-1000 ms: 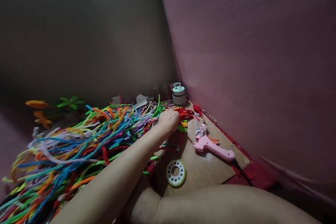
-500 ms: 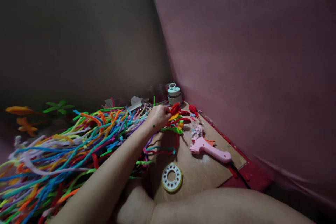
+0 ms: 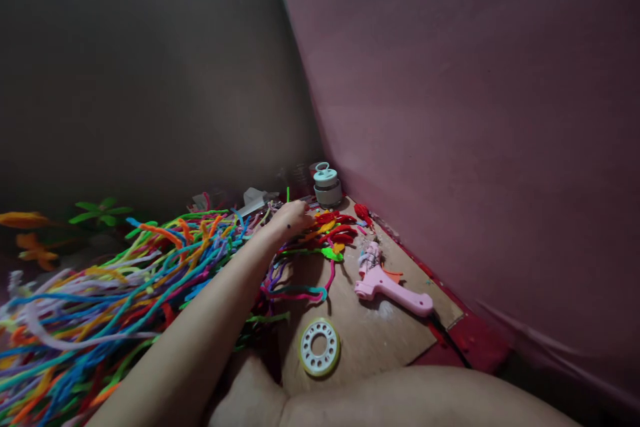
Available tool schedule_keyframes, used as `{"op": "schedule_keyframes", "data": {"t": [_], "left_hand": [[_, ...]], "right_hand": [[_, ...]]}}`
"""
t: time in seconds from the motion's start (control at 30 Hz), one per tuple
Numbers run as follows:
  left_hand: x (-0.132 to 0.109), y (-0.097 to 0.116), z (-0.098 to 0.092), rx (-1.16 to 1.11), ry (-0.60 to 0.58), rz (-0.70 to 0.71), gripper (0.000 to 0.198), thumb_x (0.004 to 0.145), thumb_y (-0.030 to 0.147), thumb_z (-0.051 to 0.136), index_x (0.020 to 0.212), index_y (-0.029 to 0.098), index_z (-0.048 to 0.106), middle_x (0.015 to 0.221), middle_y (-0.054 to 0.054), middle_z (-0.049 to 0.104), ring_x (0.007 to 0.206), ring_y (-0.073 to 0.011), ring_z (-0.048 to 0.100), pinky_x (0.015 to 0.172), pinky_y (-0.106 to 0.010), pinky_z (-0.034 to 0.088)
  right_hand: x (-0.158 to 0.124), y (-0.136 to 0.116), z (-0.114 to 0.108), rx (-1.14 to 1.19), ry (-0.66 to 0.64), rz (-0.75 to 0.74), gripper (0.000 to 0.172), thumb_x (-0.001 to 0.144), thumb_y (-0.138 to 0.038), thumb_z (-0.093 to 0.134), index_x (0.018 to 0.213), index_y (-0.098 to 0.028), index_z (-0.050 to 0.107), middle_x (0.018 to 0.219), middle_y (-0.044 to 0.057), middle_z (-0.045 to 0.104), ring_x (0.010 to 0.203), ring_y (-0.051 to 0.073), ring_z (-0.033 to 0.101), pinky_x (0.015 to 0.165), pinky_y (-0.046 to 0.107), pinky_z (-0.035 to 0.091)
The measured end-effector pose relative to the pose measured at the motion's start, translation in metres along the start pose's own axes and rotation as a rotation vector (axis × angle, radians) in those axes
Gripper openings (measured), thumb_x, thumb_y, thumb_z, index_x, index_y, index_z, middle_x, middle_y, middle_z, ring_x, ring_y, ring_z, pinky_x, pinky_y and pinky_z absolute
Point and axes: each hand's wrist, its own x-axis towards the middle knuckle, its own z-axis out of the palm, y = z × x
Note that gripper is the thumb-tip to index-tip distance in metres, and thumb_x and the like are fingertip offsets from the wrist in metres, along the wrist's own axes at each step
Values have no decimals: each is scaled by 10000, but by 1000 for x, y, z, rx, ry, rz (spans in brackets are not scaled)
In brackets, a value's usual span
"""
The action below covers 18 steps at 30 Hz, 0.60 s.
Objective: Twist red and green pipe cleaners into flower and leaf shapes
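My left hand [image 3: 293,217] reaches far forward to a small heap of red, yellow and green pipe-cleaner pieces [image 3: 336,230] on a brown board [image 3: 380,330]. Its fingers stretch out low over the near edge of the heap, touching the red pieces, and nothing shows in its grip. Left of my forearm lies a big spread of long pipe cleaners in many colours [image 3: 115,280]. My right hand is out of view.
A pink glue gun [image 3: 390,287] lies on the board to the right, a white tape roll [image 3: 320,347] near my bare leg [image 3: 400,400]. A small round pale container [image 3: 327,185] stands in the corner. Pink wall at right, dark wall behind. Orange and green pipe-cleaner flowers [image 3: 60,220] at far left.
Half a second ago my left hand held a red piece lifted above the heap; now the hand is lower and the red pieces lie flat. The view has shifted slightly.
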Motion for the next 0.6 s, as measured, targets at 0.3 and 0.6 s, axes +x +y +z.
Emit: {"op": "schedule_keyframes", "data": {"t": [0.3, 0.6], "left_hand": [[5, -23, -8, -256, 94, -102, 194, 703, 287, 582, 592, 153, 668, 484, -14, 537, 555, -135, 517, 506, -230, 309], [-3, -33, 7, -673, 41, -235, 264, 845, 326, 504, 1001, 122, 567, 958, -56, 600, 796, -147, 586, 690, -332, 500]], "right_hand": [[7, -86, -85, -718, -514, -136, 210, 674, -185, 502, 757, -147, 691, 599, 25, 649, 522, 135, 559, 475, 198, 399], [58, -113, -216, -1345, 162, 354, 311, 725, -203, 552, 1008, -115, 643, 908, 156, 651, 821, 218, 609, 643, 251, 425]]}}
